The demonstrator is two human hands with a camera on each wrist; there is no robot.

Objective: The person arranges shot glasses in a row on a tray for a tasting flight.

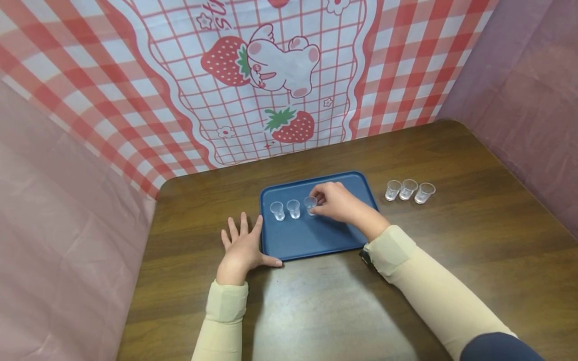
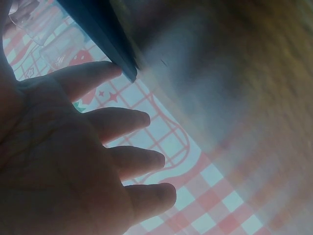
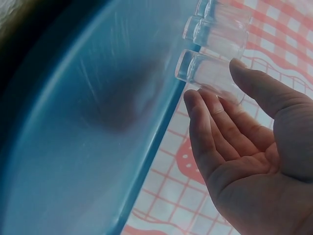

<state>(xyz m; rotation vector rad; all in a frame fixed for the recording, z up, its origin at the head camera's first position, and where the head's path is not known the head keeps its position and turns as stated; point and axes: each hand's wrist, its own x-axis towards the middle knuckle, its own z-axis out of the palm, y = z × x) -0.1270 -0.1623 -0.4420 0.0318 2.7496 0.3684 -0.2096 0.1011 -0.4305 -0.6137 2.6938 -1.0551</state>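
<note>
A blue tray (image 1: 302, 243) lies on the table with three small clear shot glasses standing in a row on it. Between thumb and fingertips, my right hand (image 1: 337, 201) pinches the rightmost shot glass (image 1: 309, 204) near its rim; the right wrist view shows this glass (image 3: 208, 73) upright beside the other two. The left shot glass (image 1: 277, 211) and the middle shot glass (image 1: 294, 209) stand just left of it. My left hand (image 1: 241, 249) is spread at the tray's left edge, its thumb by the near left corner and its index fingertip against the side.
To the right of the tray, three more clear shot glasses (image 1: 408, 189) stand close together on the wooden table (image 1: 478, 200). A red-and-white strawberry cloth (image 1: 280, 75) hangs behind the table. Pinkish curtains (image 1: 58, 240) border it at both sides.
</note>
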